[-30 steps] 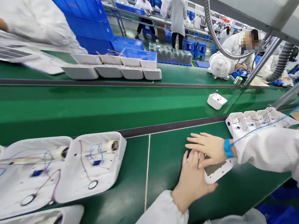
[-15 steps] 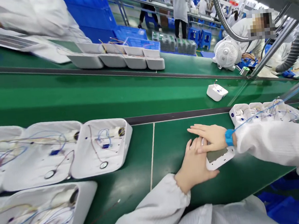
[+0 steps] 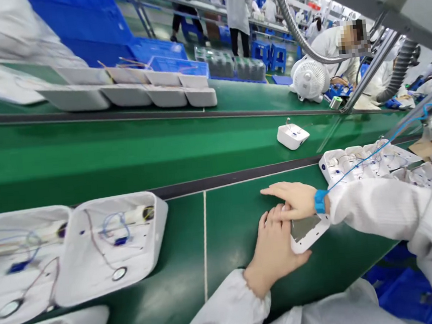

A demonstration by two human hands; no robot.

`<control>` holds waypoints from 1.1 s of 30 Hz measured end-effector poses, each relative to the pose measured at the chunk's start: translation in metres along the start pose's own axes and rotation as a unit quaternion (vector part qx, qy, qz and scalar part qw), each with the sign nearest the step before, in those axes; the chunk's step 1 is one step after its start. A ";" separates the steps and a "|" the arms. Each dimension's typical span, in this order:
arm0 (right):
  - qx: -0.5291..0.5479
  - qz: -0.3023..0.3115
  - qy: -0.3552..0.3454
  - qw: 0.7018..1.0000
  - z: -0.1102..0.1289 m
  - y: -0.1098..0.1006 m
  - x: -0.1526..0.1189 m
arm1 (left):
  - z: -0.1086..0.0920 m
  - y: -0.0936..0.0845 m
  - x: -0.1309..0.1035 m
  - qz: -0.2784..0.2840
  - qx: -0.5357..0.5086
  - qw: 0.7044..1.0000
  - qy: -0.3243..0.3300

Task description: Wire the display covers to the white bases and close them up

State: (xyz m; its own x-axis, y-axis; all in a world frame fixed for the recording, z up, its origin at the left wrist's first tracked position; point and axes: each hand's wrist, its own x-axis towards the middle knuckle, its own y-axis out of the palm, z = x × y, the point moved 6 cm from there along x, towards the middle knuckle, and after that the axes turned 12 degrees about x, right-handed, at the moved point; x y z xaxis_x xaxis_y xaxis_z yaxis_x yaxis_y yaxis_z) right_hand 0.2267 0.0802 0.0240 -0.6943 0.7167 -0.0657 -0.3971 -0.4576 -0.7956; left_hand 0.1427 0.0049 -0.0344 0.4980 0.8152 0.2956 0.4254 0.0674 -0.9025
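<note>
The white shell [image 3: 292,137] has slid farther from the casing row [image 3: 355,162]. Left of that row sits the framed panel [image 3: 304,229], the left hand [image 3: 274,250] spread over it; the right hand [image 3: 297,199] overlaps, fingers extended; either's grip unclear.

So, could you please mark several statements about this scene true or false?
1. The right hand has a blue wristband at its wrist. True.
2. The left hand touches the white-framed piece. True.
3. The right hand touches the white fan. False: the right hand is over the white-framed piece.
4. The lone white box stands apart from the white fan. True.
5. The near-left white shells lie open side down. False: these white shells lie open side up.
</note>
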 end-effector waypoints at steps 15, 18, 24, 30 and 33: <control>0.343 -0.287 0.056 0.893 -0.005 0.002 -0.109 | 0.030 -0.031 -0.005 -0.271 -0.151 0.950 0.037; 0.234 -0.315 -0.029 0.919 0.021 -0.006 -0.106 | 0.058 -0.009 0.003 -0.161 -0.473 0.862 -0.086; 0.211 -0.311 -0.099 0.921 0.039 -0.010 -0.095 | 0.062 0.002 0.003 -0.098 -0.643 0.750 -0.120; 0.297 -0.360 -0.063 0.882 0.029 -0.001 -0.093 | 0.072 0.003 0.002 -0.120 -0.662 0.716 -0.188; 0.482 -0.447 0.091 0.748 -0.005 0.014 -0.088 | 0.075 0.006 0.005 -0.125 -0.695 0.661 -0.253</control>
State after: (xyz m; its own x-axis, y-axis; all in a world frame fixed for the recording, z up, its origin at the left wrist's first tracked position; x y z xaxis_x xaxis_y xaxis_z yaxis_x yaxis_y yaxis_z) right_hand 0.2857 0.0137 0.0156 0.1659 0.9827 0.0821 -0.9629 0.1434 0.2285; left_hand 0.0908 0.0530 -0.0614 0.1129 0.9905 -0.0791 0.9056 -0.0699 0.4183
